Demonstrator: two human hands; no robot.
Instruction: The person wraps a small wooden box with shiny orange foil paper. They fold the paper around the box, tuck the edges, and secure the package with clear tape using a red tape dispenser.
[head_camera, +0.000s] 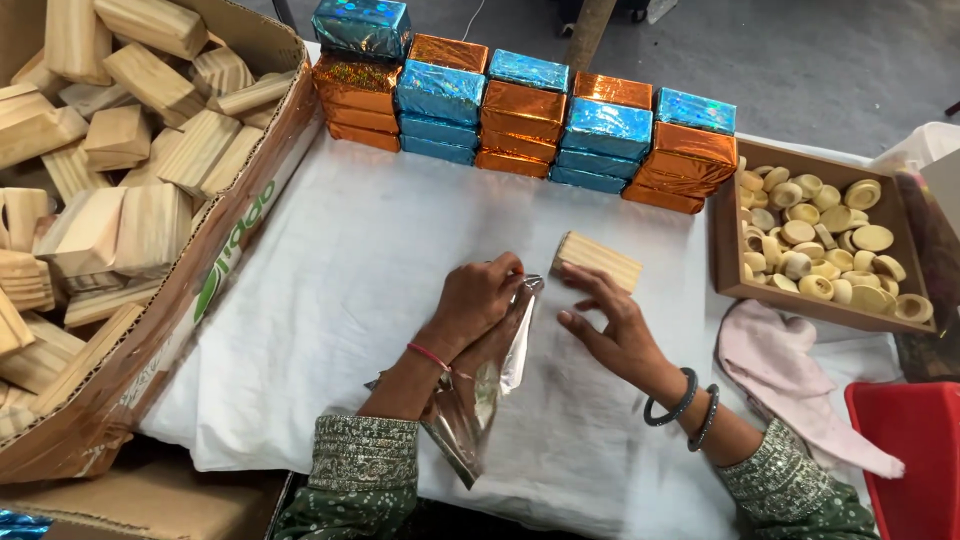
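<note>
My left hand (478, 300) pinches the top corner of a silver foil sheet (490, 385) that hangs down over my wrist onto the white cloth (340, 300). My right hand (612, 325) rests open on the cloth, its fingertips touching a bare wooden block (598, 260) lying just beyond it. Behind both hands stand stacks of foil-wrapped blocks, orange (523, 110) and blue (440, 92), in a row along the far edge.
A large cardboard box (215, 270) of bare wooden blocks fills the left side. At right sits a brown tray (728, 240) of several small round wooden pieces, a pink cloth (790, 375) and a red bin (915, 450).
</note>
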